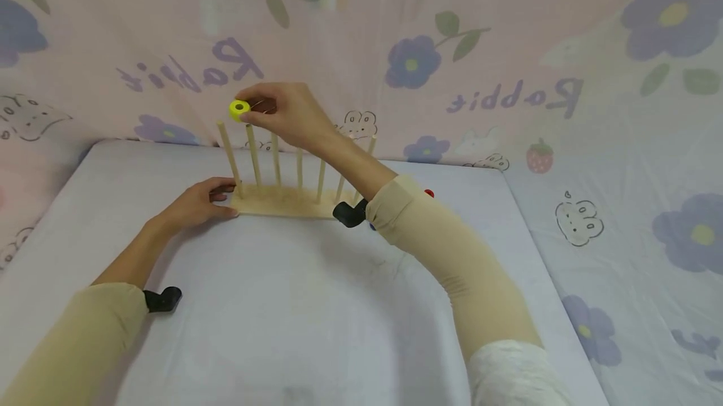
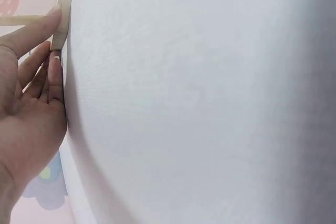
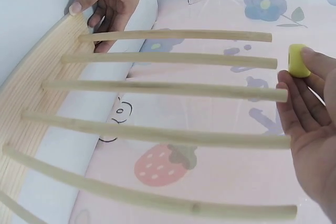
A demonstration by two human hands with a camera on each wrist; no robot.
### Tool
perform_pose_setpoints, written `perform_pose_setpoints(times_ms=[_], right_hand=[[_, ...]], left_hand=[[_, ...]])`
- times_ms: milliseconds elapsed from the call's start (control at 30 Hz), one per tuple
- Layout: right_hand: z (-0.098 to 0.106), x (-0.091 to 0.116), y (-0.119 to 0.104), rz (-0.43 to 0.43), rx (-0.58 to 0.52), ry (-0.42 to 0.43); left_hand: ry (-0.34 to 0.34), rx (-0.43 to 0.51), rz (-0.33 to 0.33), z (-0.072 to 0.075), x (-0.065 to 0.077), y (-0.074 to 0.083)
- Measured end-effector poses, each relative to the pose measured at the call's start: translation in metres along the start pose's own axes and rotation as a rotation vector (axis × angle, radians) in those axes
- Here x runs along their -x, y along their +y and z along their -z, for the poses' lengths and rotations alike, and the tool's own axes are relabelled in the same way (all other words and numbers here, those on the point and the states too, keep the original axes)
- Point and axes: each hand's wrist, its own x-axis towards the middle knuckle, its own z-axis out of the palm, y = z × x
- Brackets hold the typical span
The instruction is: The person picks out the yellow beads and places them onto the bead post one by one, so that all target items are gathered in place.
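The right hand (image 1: pixel 288 114) grasps a yellow bead (image 3: pixel 297 62) between thumb and fingers. The bead is in the air near the tips of the two leftmost pegs, apart from both, and its round hole shows in the head view.

The holder here is a wooden stand: a flat base (image 1: pixel 285 201) with seven upright pegs (image 1: pixel 228 152) visible in a row, each set into the wood at its foot. The left hand (image 1: pixel 194 205) grips the left end of this base, the thumb on its front edge and the other fingers bent around the end and back. The base lies flat on the worktop (image 1: pixel 271 331), which has a white covering.

Beyond the right forearm, a small red thing (image 1: pixel 429 193) shows on the worktop, mostly hidden by the sleeve (image 1: pixel 452 255). A bit of something blue (image 1: pixel 372 226) peeks out beneath the same arm; its shape cannot be told. Behind the worktop hangs a pink cloth (image 1: pixel 350 10) printed with flowers and rabbits.
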Motion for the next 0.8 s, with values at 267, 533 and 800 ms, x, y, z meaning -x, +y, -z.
perform_pose_setpoints(times_ms=[267, 533, 800], right_hand=[[-0.008, -0.009, -0.002, 0.001, 0.006, -0.032], [-0.012, -0.013, -0.004, -0.013, 0.015, -0.069], [-0.015, -0.02, -0.006, -0.035, 0.09, -0.103]], left_hand=[[0.011, 0.008, -0.004, -0.003, 0.0, 0.001], [0.011, 0.008, -0.016, -0.004, 0.001, 0.001], [0.022, 0.02, -0.021, -0.002, 0.001, 0.0]])
